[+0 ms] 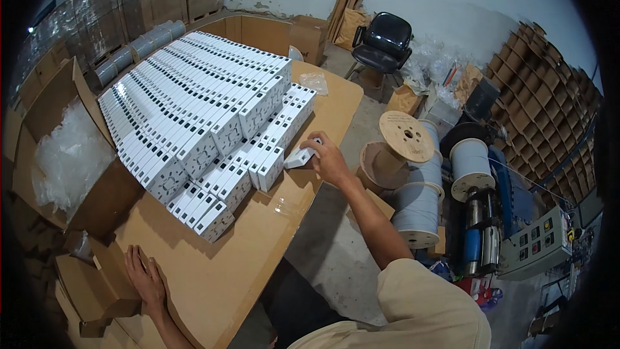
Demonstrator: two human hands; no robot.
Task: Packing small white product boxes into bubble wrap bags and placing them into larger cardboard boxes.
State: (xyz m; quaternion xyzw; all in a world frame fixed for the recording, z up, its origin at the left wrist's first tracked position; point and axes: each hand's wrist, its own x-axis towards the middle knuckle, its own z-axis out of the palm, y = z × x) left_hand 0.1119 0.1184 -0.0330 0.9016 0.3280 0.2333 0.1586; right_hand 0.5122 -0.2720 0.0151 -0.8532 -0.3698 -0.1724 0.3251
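A person looks down at a brown cardboard-covered surface (258,245) stacked with many long white rectangular boxes (200,110), laid in neat rows several layers deep and filling the far left part of the surface. The right hand (330,160) reaches out over the right edge of the surface, its fingers (316,145) curled around one small white box (299,157), which sits tilted at the near right end of the stack, just beside the lowest row. The left hand (145,278) lies flat, palm down with fingers spread and holding nothing, on the near left corner of the surface, touching the edge of a brown cardboard flap (97,287). Left of the surface stands an open cardboard carton holding clear plastic bags (68,155). A small clear plastic bag (314,81) lies at the far edge of the surface. To the right, on the floor, stand wooden spools wound with grey cable (420,200), a machine with a control panel of buttons (536,242), and farther back a black office chair (384,42).
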